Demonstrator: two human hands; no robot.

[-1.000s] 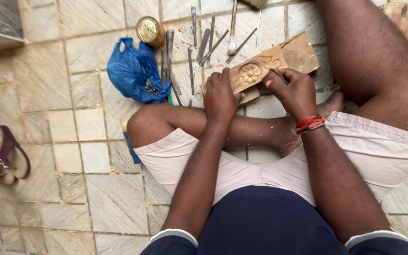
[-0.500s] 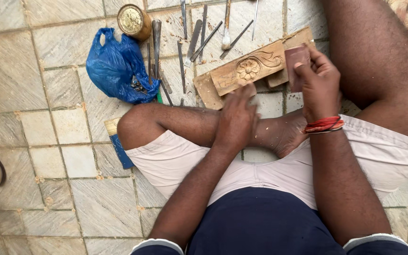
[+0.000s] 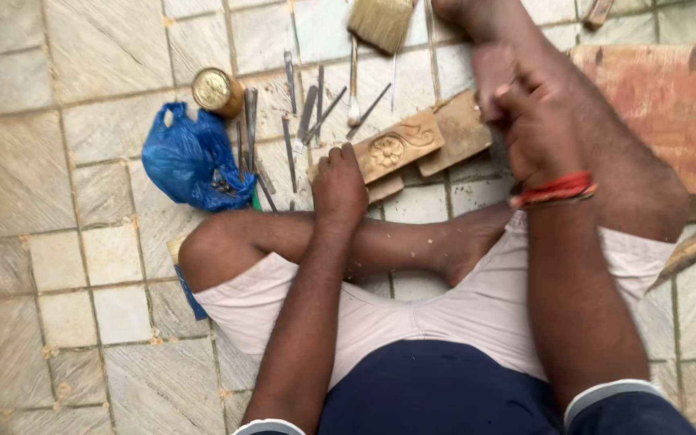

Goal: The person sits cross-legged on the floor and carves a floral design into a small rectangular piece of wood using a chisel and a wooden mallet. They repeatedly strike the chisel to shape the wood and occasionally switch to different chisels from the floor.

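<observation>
The left hand (image 3: 338, 184) rests curled on the near left end of the carved wooden block (image 3: 396, 146), a rough plank with a flower relief; the right hand (image 3: 529, 121) is raised, closed around something blurred; steel chisels (image 3: 308, 113) crowd the block's far left edge; bare stone tiles (image 3: 82, 242) lie left.

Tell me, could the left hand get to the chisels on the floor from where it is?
Probably yes. The left hand rests at the near end of the carved block, and the chisels lie on the floor tiles just beyond its fingers, with nothing lying between.
</observation>
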